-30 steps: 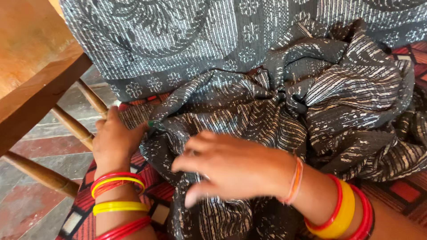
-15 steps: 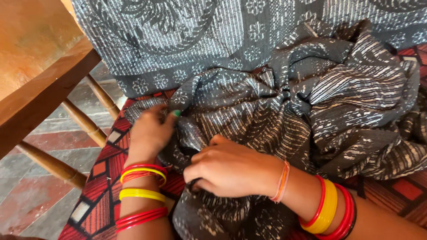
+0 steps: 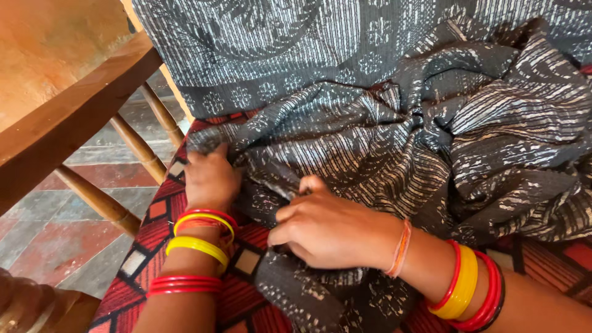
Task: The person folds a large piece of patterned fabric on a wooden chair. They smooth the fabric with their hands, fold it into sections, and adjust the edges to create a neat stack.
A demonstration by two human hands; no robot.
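From the head camera, the crumpled dark grey cotton cloth with pale woven stripes (image 3: pixel 394 154) lies heaped on a red geometric-patterned mat (image 3: pixel 148 259). The left hand (image 3: pixel 209 179) is closed, pinching its edge; the right hand (image 3: pixel 327 228) is curled, gripping a fold. The cloth looks soft, light and floppy, best held along the hem.

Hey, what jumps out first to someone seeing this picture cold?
A big crumpled grey printed cloth fills the middle and right, with the left hand and right hand gripping its near edge. Red and yellow bangles ring both wrists. A wooden chair stands at the left.
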